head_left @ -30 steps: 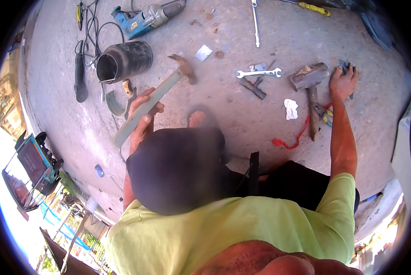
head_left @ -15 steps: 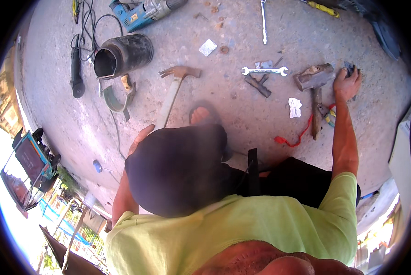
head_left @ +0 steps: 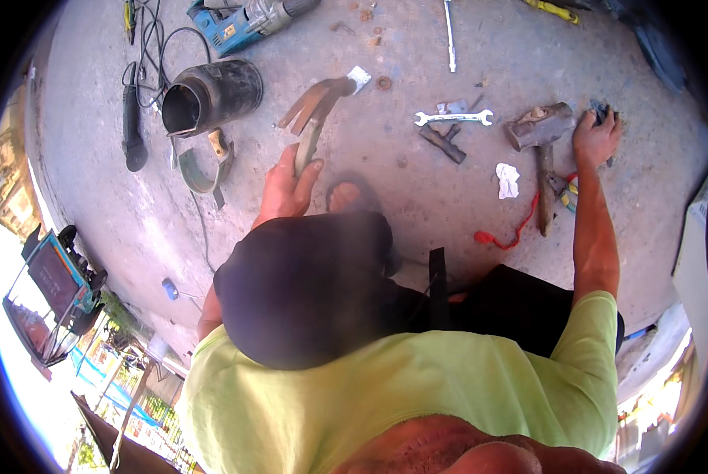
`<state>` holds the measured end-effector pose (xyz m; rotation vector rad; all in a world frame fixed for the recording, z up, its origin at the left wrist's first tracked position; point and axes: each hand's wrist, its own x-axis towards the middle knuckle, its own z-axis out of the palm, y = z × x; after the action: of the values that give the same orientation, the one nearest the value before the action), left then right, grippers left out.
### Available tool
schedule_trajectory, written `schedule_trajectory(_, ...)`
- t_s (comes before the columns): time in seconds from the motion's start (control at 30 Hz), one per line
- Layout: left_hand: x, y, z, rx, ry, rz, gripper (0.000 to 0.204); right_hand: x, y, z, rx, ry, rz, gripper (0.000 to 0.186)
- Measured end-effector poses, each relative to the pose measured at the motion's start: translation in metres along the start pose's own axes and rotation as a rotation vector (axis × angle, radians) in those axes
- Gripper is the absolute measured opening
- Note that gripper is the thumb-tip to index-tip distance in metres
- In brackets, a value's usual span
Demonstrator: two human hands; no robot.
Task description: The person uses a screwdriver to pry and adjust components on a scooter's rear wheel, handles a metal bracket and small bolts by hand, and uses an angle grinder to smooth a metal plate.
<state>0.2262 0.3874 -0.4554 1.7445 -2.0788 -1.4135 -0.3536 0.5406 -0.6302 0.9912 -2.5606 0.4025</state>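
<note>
A claw hammer with a rusty head and pale handle is gripped by my left hand, its head raised in front of my dark-clothed knee. Farther right, my right hand rests low over the floor, fingers curled on a small dark thing that they mostly hide. Beside that hand lies a sledgehammer with a worn head and wooden handle. Pliers and a red cord sit by its handle. Left of the sledgehammer are an open-ended wrench and a dark T-shaped metal piece.
A blue power drill, a black metal cylinder, a curved metal band and a long black tool with cables lie to the left. A chrome rod and a yellow-handled tool lie at the back.
My left hand has come forward from beside my knee and lifted the hammer, whose head has turned and risen. My right hand stays at about the same place.
</note>
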Motion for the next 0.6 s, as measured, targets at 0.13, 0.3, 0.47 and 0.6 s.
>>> schedule_trajectory(0.13, 0.036, -0.015, 0.022, 0.207, 0.062, -0.011, 0.032, -0.001, 0.003, 0.002, -0.047, -0.01, -0.009, 0.06)
schedule_trajectory(0.3, 0.066, -0.017, 0.012, 0.335, -0.077, -0.02, 0.028, 0.009, -0.002, 0.007, 0.037, 0.035, -0.049, 0.06)
schedule_trajectory(0.47, 0.045, 0.018, 0.007, 0.149, 0.012, 0.027, 0.024, -0.002, 0.005, -0.004, -0.039, 0.001, -0.009, 0.061)
schedule_trajectory(0.6, 0.058, -0.002, 0.019, 0.267, 0.023, 0.028, 0.026, 0.0, -0.005, 0.001, -0.062, -0.027, 0.057, 0.062)
